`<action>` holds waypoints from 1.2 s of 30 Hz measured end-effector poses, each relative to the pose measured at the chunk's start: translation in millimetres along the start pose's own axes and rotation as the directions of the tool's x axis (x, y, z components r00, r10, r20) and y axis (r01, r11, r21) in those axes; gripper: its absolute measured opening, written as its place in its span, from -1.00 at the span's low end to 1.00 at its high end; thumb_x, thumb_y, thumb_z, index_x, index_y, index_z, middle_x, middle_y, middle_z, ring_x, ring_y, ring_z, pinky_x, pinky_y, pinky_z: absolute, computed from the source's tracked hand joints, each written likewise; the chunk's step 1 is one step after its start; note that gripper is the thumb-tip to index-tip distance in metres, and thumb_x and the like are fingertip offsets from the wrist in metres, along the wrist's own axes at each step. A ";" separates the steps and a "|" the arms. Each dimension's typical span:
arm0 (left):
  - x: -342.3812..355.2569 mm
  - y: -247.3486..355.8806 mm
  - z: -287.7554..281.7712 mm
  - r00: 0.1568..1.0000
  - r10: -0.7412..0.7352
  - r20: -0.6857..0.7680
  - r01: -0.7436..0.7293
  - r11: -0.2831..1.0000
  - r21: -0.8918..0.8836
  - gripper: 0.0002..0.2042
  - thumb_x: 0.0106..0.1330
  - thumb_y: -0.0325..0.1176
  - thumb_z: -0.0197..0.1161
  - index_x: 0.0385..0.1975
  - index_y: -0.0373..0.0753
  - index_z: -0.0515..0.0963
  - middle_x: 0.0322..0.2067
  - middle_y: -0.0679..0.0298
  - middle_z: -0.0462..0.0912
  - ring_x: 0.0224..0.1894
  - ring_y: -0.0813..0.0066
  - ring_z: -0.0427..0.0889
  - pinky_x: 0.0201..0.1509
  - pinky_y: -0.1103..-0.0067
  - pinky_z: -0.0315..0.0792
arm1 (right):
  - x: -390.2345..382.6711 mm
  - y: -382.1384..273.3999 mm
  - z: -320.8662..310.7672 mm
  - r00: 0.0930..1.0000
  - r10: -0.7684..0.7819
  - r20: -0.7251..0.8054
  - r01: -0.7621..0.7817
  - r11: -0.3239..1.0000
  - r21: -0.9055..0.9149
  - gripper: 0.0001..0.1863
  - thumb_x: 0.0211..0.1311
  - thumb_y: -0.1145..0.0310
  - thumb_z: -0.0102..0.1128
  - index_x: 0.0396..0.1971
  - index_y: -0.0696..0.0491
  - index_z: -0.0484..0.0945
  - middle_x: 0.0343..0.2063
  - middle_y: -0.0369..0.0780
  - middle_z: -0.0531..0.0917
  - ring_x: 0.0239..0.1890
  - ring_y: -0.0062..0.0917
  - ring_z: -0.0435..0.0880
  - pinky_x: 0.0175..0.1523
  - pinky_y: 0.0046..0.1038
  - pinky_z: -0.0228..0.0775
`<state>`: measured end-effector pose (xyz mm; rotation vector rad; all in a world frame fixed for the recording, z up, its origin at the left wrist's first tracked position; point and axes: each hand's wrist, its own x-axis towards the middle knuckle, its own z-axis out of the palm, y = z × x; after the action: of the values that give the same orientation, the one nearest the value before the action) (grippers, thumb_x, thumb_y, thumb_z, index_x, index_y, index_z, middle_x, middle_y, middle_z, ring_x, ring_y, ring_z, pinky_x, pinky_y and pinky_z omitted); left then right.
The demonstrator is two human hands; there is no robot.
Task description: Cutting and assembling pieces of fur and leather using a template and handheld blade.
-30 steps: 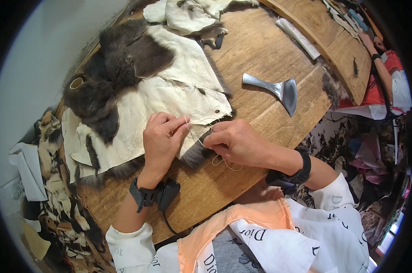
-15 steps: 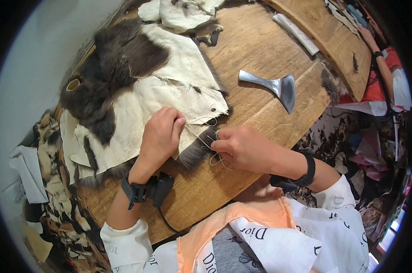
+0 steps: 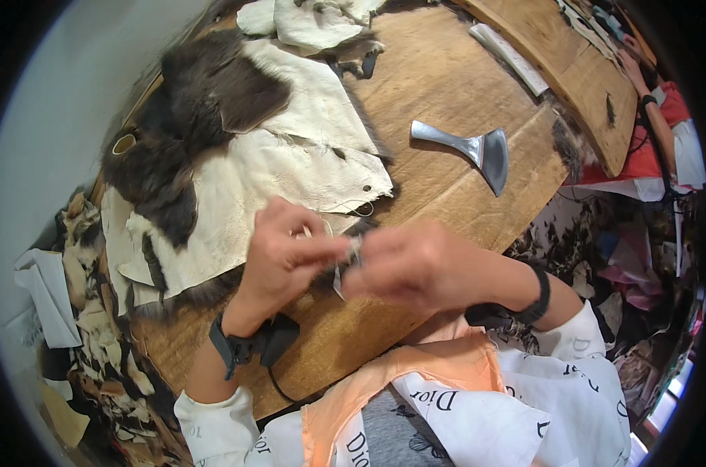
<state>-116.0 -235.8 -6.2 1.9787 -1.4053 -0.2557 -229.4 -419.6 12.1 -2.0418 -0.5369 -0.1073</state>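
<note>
My left hand (image 3: 284, 253) is closed in a pinch over the near edge of a pale fur hide (image 3: 220, 175), lying skin side up. A thin light thread (image 3: 362, 212) loops from the hide's edge toward its fingers. My right hand (image 3: 415, 265) is beside it, fingertips almost meeting the left's; motion smears its fingers, so what they hold cannot be made out. Dark brown fur pieces (image 3: 227, 86) lie on the hide's far left part.
A metal blade tool (image 3: 477, 152) lies on the wooden table (image 3: 446, 86), right of the hide. Behind it are a white strip (image 3: 508, 58) and a raised board (image 3: 567, 70). Another person's arm (image 3: 655, 109) is at far right. Scraps (image 3: 107, 335) pile up at left.
My hands have come together; the right moved left and blurs. The thread that stretched between them is now mostly hidden. The hide and blade tool lie almost unmoved.
</note>
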 end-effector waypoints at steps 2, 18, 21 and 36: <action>-3.9 9.0 2.3 0.994 0.046 0.098 -0.038 0.996 -0.081 -0.80 -0.15 -0.28 0.41 -0.45 0.07 0.68 -0.57 0.50 0.42 -0.41 0.51 0.32 -0.31 0.57 0.16 | 4.8 14.0 10.2 0.983 0.071 -0.167 -0.051 0.991 0.126 -0.92 -0.15 0.49 0.15 -0.55 0.11 0.54 -0.62 -0.19 0.50 -0.53 -0.32 0.55 -0.42 -0.38 0.39; 12.9 -20.7 19.6 0.916 -0.395 -0.076 0.401 0.912 0.092 -0.91 0.19 -0.37 0.08 -0.46 -0.23 0.46 -0.45 0.21 0.46 -0.32 0.21 0.45 -0.32 0.35 0.24 | -18.3 2.3 18.8 0.984 0.157 0.089 -0.133 0.964 -0.231 -0.91 -0.13 0.42 0.12 -0.62 0.12 0.47 -0.57 -0.18 0.46 -0.50 -0.30 0.53 -0.42 -0.35 0.39; 13.9 -26.2 21.3 0.927 -0.362 -0.100 0.375 0.906 0.198 -0.91 0.19 -0.37 0.08 -0.46 -0.24 0.44 -0.44 0.20 0.47 -0.33 0.18 0.47 -0.32 0.36 0.27 | -16.8 -15.8 23.3 0.935 -0.168 0.313 0.170 0.985 0.022 -0.89 -0.09 0.40 0.09 -0.62 0.13 0.45 -0.56 -0.19 0.42 -0.51 -0.31 0.52 -0.43 -0.37 0.40; 4.5 -7.1 13.0 0.869 -0.416 -0.267 0.441 0.897 0.038 -0.82 0.01 -0.36 0.30 -0.36 -0.17 0.65 -0.62 0.30 0.46 -0.46 0.43 0.37 -0.38 0.53 0.26 | -0.1 39.8 42.2 0.961 0.204 -0.188 -0.225 0.970 -0.097 -0.85 -0.18 0.57 0.21 -0.50 0.07 0.58 -0.65 -0.23 0.49 -0.57 -0.37 0.52 -0.47 -0.43 0.35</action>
<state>-115.6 -243.9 -19.3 2.3010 -0.8173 -0.1251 -219.0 -400.7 -41.7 -2.1665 -0.1998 -0.1922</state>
